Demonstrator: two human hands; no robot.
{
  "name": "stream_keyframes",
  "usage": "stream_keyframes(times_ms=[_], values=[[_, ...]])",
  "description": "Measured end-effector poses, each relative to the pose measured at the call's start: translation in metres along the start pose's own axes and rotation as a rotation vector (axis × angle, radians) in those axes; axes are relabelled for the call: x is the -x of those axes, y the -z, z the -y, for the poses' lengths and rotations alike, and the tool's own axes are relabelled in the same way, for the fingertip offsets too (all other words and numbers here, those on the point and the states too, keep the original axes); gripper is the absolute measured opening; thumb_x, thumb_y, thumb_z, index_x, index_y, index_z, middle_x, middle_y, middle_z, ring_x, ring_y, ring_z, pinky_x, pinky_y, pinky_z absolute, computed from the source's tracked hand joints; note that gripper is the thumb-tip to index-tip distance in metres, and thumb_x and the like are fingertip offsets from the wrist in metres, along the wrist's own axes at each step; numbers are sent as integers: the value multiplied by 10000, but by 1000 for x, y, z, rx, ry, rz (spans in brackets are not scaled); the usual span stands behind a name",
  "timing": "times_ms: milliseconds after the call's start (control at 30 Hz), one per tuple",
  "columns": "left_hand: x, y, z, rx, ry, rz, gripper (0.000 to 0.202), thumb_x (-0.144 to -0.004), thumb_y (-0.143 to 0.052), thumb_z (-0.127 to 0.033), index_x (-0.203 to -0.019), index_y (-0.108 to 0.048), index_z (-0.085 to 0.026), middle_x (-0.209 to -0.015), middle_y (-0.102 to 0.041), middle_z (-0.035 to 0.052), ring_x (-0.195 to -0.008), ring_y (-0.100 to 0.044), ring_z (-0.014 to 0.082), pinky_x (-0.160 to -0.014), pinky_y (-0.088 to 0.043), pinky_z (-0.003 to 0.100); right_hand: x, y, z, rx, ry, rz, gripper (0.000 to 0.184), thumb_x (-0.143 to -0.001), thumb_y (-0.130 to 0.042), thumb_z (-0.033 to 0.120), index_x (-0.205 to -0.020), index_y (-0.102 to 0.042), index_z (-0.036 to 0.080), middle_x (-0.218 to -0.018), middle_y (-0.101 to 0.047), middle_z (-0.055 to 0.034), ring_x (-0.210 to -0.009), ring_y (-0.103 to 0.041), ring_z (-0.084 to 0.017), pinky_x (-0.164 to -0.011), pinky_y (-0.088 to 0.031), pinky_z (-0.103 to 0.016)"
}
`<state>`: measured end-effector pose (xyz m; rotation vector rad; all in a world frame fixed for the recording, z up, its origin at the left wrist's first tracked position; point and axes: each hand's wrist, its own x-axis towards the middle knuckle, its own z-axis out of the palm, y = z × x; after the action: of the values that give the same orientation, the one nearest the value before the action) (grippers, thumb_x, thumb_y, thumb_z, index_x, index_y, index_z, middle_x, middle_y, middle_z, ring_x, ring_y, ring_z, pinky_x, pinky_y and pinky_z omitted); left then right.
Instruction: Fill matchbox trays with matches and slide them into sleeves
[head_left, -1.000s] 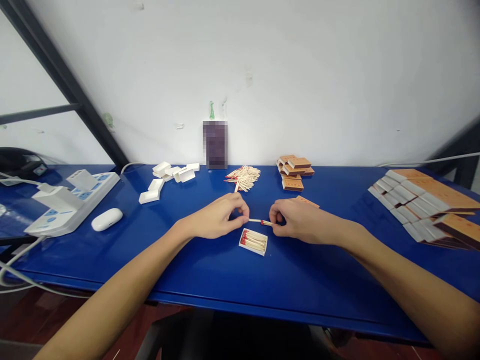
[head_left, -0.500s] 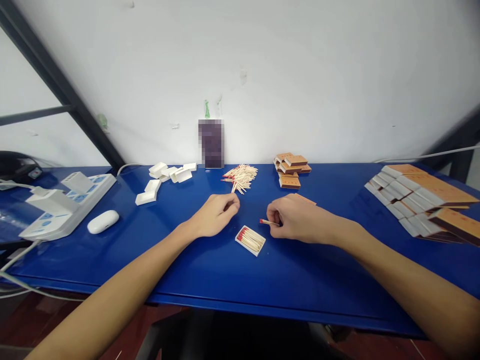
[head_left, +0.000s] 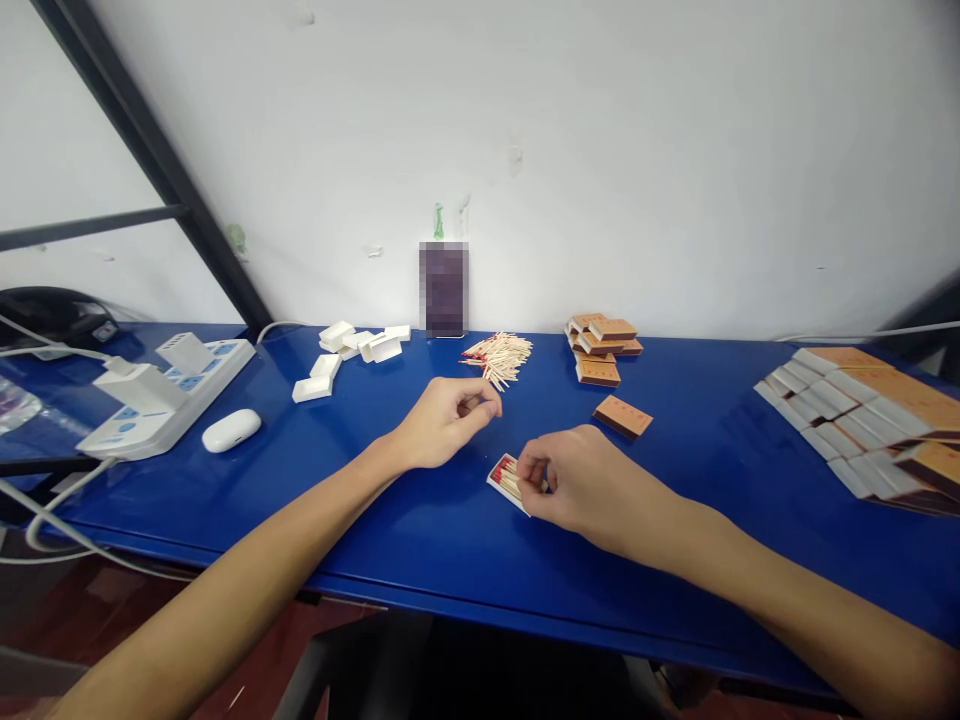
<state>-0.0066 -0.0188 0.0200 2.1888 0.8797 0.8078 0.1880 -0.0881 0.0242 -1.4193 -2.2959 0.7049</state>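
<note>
My right hand (head_left: 570, 480) is over a white matchbox tray (head_left: 491, 478) of red-tipped matches (head_left: 508, 477), covering its right part. Its thumb and fingers are pinched together at the matches, and whatever lies between the tips is hidden. My left hand (head_left: 454, 422) hovers in front of a loose heap of matches (head_left: 501, 357), fingers curled and thumb close to the index finger; I see nothing in it. An orange-brown matchbox cover (head_left: 623, 416) lies just beyond my right hand.
Several empty white trays (head_left: 330, 367) lie at the back left. A small stack of matchboxes (head_left: 600, 345) stands at the back, a larger one (head_left: 862, 410) at the right. On the left are a power strip (head_left: 169, 405) with plugs and a white earphone case (head_left: 231, 430).
My right hand has moved left and toward me, from beside the tray to over it. The match it held no longer shows. The cover behind it has come into full view. The view has shifted slightly.
</note>
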Motion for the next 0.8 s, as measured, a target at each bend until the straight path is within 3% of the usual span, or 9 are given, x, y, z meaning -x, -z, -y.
stream_keyframes(times_ms=[100, 200, 400, 533, 633, 700, 800], values=[[2, 2, 0, -91, -74, 115, 201, -857, -523, -257, -895, -686, -146, -573, -414, -56, -527, -341, 84, -536, -308, 226, 1, 0, -2, 64, 62, 11, 149, -800, -574, 214, -687, -670, 208, -648, -683, -6, -571, -593, -143, -533, -379, -266], [2, 2, 0, -187, -158, 221, 210, -855, -536, -254, -930, -708, -159, -658, -494, -31, -591, -432, 95, -598, -359, 239, 3, 2, -4, 131, 134, -3, 140, -838, -570, 232, -749, -674, 201, -694, -667, -9, -612, -578, -144, -585, -387, -275], [0, 1, 5, -450, -179, 132, 305, -882, -495, -263, -612, -587, -155, -637, -539, -15, -660, -485, 121, -775, -365, 322, 5, 8, -8, 177, 225, 25, 162, -906, -550, 243, -820, -677, 191, -806, -638, -30, -695, -568, -147, -629, -402, -278], [1, 5, 5, -333, -141, 173, 318, -927, -441, -273, -687, -615, -156, -557, -500, -40, -537, -420, 91, -658, -371, 271, 6, 12, -8, 213, 277, 44, 266, -963, -494, 314, -834, -697, 198, -839, -639, -48, -740, -583, -159, -665, -420, -294], [3, 6, 2, -209, -120, 219, 230, -914, -483, -296, -871, -659, -153, -543, -462, -59, -490, -379, 80, -554, -345, 231, 8, 11, -9, 322, 308, 1, 203, -884, -612, 370, -828, -685, 189, -869, -641, -61, -781, -594, -195, -708, -433, -332], [3, 6, 1, -188, -154, 254, 222, -890, -535, -322, -950, -665, -152, -564, -467, -59, -505, -394, 81, -559, -355, 224, 9, 9, -10, 390, 319, -13, 176, -823, -671, 354, -811, -667, 178, -891, -642, -68, -776, -598, -208, -693, -435, -341], [3, 4, 2, -236, -173, 289, 225, -875, -554, -339, -919, -680, -158, -582, -486, -47, -522, -413, 87, -558, -351, 228, 8, 8, -12, 399, 308, 20, 90, -843, -625, 255, -804, -644, 177, -900, -640, -61, -729, -597, -180, -636, -430, -311]])
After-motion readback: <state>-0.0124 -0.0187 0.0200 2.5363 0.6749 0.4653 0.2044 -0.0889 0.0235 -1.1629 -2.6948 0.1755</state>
